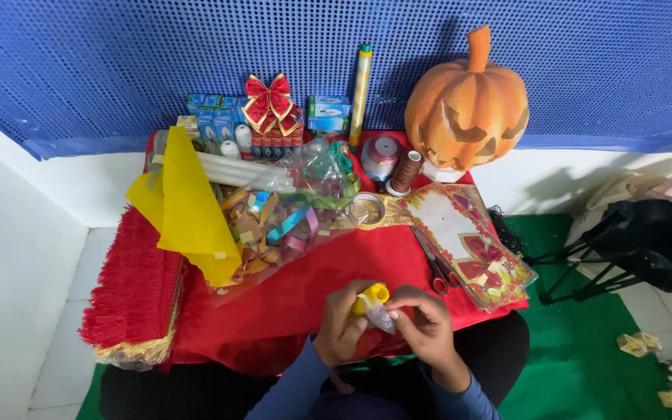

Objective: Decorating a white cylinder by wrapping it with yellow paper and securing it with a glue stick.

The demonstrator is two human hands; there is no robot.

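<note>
Item: small yellow plastic roll point(372, 295), which I see pinched by left hand point(341, 325) fingers; right hand point(428, 327) fingertips pinch its clear wrap point(381, 316).

Matt red cloth point(305, 288) covers table. On it: glossy clear plastic bag point(289, 210) of shiny ribbons, matt yellow paper point(188, 206), rough-painted pumpkin point(467, 105) behind.

Yellow item point(372, 295) (mostly hidden), arms cropped.
</note>
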